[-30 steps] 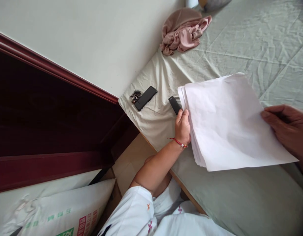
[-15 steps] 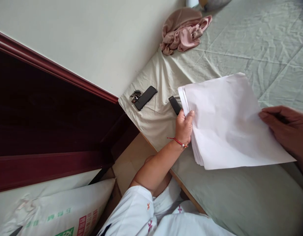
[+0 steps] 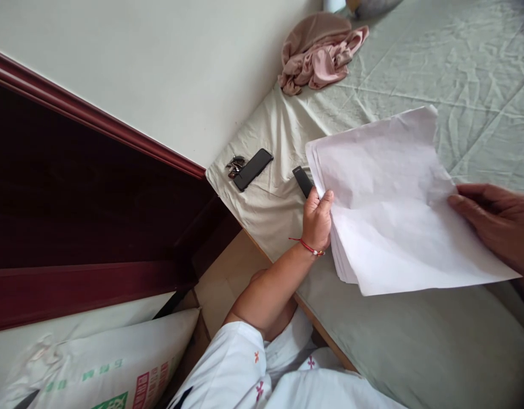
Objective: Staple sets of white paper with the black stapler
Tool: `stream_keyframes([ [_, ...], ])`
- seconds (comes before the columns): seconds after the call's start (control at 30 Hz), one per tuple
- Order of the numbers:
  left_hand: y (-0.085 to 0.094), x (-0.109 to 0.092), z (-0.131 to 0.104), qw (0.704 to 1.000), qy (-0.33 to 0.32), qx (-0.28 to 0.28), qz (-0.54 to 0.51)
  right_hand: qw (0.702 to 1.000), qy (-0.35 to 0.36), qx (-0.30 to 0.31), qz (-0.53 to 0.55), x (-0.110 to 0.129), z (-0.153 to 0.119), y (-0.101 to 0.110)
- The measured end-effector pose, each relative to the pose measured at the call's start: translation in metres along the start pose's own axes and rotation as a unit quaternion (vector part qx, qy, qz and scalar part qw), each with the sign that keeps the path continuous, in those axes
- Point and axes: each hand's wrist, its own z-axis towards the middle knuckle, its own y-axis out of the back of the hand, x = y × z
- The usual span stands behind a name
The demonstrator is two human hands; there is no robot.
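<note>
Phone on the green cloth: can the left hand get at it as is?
Probably not as is: the left hand is holding the left edge of the paper stack. Freed, it likely could; the phone lies uncovered on the green cloth, nearby.

Ppr. sheets matt w/ creases; cover wrinkled cloth; trim glossy.

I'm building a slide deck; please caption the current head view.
Left hand and right hand hold white papers over a pale green cloth, phone and keys nearby.
</note>
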Motion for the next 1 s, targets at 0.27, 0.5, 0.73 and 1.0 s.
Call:
stream_keyframes([
  [0.27, -0.001, 0.004, -0.005, 0.999, -0.008, -0.007, 0.034, 0.994, -0.061, -0.038, 0.086, 0.010, -0.009, -0.002],
  [0.5, -0.004, 0.007, -0.007, 0.998, -0.005, -0.017, 0.063, 0.991, -0.050, -0.043, 0.113, 0.019, -0.012, -0.001],
  [0.73, -0.004, 0.000, -0.005, 0.998, -0.022, 0.008, 0.060, 0.992, 0.013, -0.032, 0.118, 0.004, -0.009, -0.003],
  [1.0, 0.000, -0.022, 0.017, 0.990, 0.012, -0.116, -0.078, 0.971, 0.105, 0.068, 0.203, -0.015, 0.001, -0.008],
])
